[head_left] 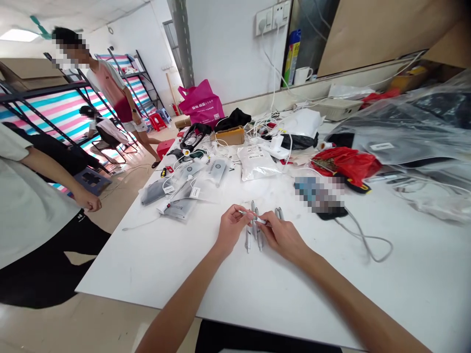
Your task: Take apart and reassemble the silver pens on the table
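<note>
Between my two hands a slim pen (260, 220) is held crosswise over the white table (221, 289). The fingers of my left hand (233, 226) pinch its left end. My right hand (281, 234) grips the right end, partly covering it. Directly beneath lie several grey-and-white pens (248, 242), pointing toward me. More pens (279, 213) lie just behind my right hand, partly hidden by it.
Bagged grey pouches (178, 208) and cables lie at the left. Farther back are a white plastic package (257, 163), a pink bag (202, 105) and a red bag (349, 164). A grey cable (362, 235) curls at the right. A person (40, 196) stands beyond the left edge.
</note>
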Motion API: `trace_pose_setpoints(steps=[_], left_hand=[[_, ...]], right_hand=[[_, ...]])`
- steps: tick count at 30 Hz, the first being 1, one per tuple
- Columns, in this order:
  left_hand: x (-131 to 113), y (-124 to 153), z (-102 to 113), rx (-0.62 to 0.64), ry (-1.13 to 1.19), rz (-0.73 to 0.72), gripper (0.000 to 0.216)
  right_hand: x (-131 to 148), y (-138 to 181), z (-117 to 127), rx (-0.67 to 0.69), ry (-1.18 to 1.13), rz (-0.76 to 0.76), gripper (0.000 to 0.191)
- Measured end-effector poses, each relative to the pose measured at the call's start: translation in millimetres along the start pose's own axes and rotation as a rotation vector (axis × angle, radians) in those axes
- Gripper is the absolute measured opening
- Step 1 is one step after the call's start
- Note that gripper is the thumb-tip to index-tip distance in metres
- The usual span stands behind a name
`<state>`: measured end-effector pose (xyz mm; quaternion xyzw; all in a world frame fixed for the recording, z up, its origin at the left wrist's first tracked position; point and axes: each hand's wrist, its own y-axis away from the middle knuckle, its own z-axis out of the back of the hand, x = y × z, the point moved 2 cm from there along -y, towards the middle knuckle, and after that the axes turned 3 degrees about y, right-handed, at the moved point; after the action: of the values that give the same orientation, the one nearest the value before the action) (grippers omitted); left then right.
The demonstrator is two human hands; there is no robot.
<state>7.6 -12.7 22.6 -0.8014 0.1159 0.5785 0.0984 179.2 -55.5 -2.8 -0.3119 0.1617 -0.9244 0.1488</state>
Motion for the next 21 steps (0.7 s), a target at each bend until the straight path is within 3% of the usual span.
trace_pose_setpoints(steps=[3, 12, 17, 21], left_hand=[[-0.6, 1.0, 0.0, 0.090, -0.038, 0.002, 0.036], [8.6, 0.3, -0.2, -0.048, -0.060, -0.041, 0.030], [11.3, 2.8, -3.9, -0.044, -0.069, -0.019, 0.029], [4.9, 4.9, -6.7, 0.040, -0.037, -0.029, 0.036]], right_hand=[[-0.1, 0.3, 1.4, 0.017, -0.075, -0.042, 0.021], [8.0, -2.8, 2.9, -0.005, 0.002, 0.041, 0.026], [2.3, -0.6, 0.8, 0.027, -0.021, -0.036, 0.024], [4.0, -1.0, 6.2, 0.107, -0.197, -0.092, 0.029]])
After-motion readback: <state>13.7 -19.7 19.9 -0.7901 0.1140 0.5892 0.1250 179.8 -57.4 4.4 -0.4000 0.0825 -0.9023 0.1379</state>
